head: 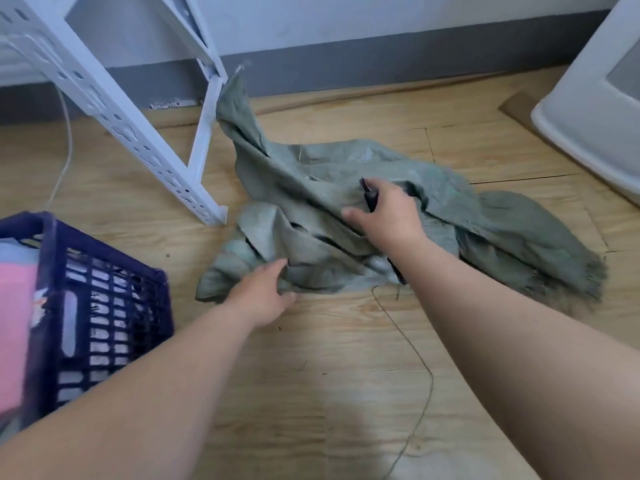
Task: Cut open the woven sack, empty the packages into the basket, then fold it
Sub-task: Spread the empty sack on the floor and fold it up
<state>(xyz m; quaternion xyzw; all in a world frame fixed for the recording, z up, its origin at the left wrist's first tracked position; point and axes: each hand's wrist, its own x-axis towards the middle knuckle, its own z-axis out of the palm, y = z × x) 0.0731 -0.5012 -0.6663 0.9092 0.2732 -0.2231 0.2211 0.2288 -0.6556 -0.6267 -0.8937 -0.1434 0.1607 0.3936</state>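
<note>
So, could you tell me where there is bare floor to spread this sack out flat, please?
The widest bare floor lies nearest you, this side of the sack, crossed only by a loose thread. A narrower strip runs behind the sack, between shelf frame and white bin. Left is crowded: basket and shelf frame stand close.

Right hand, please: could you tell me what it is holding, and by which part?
The right hand grips a dark tool around its shaft, one end sticking out, over the woven sack.
</note>
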